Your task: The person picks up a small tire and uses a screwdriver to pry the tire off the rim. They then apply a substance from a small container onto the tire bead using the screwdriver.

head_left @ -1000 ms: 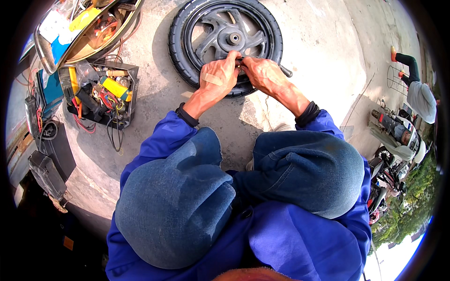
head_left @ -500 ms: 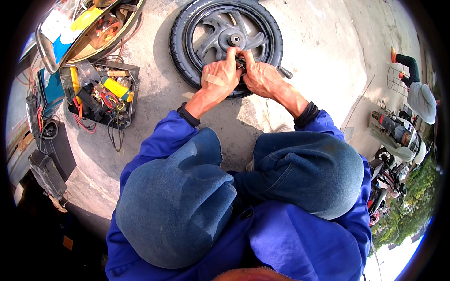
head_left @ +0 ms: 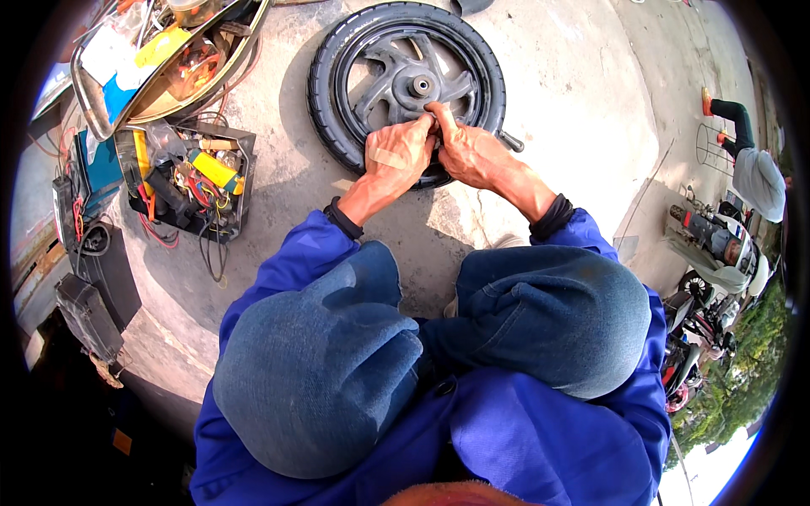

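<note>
A black spoked motorcycle wheel (head_left: pixel 332 89) with tyre lies flat on the concrete. My left hand (head_left: pixel 394 153), a plaster strip across its back, is closed at the wheel's near rim, fingertips pinched against those of my right hand. My right hand (head_left: pixel 472 156) is also closed there, index finger bent up toward the hub (head_left: pixel 422 87). Whatever they grip is small and hidden by the fingers. A black handle (head_left: pixel 513 143) juts out to the right of my right hand, over the tyre's edge.
At left sit an open box (head_left: pixel 241 194) of tools and wires, a cluttered metal container (head_left: pixel 123 118) and dark cases (head_left: pixel 89 316). My bent knees are below the hands. At right, a person (head_left: pixel 757 181) in grey is near a wire stand, with parked scooters (head_left: pixel 726 253) and motorcycles.
Since half a second ago my left fingers have come down from their raised position and both hands' fingertips have shifted slightly. The whole view has slid slightly downward.
</note>
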### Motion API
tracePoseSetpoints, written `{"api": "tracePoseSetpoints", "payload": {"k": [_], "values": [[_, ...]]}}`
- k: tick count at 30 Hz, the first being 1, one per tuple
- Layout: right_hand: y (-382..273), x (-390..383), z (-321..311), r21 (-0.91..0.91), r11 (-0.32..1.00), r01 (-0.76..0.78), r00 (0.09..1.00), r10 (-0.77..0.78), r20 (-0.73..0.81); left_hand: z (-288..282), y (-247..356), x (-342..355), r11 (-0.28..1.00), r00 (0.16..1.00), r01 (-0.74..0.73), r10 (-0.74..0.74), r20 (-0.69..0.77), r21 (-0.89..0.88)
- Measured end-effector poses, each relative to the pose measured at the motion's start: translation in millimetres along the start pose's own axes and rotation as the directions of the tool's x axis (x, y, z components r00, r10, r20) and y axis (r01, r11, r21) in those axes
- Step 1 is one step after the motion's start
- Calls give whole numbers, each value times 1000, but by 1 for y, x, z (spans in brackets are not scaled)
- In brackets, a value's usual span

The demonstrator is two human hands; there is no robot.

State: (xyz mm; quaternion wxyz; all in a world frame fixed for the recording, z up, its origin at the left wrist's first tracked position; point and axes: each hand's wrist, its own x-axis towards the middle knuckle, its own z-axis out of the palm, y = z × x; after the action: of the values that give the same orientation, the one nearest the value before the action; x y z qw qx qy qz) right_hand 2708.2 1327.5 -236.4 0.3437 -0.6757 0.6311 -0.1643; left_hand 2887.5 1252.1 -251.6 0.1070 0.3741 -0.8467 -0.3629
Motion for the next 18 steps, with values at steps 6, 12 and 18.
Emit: {"api": "tracePoseSetpoints", "payload": {"k": [6, 12, 18], "values": [[11, -6, -19, -108, 984, 138, 985, -148, -89, 6, -6, 1, 1000, 1000, -12, 12, 9, 1], [10, -3, -22, -325, 935, 143, 980, -179, -85, 5, -2, 0, 999, 999, 27, -27, 18, 20], [11, -2, -21, -348, 917, 195, 961, -249, -116, 5, -4, -1, 999, 999, -33, 33, -5, 25]]}}
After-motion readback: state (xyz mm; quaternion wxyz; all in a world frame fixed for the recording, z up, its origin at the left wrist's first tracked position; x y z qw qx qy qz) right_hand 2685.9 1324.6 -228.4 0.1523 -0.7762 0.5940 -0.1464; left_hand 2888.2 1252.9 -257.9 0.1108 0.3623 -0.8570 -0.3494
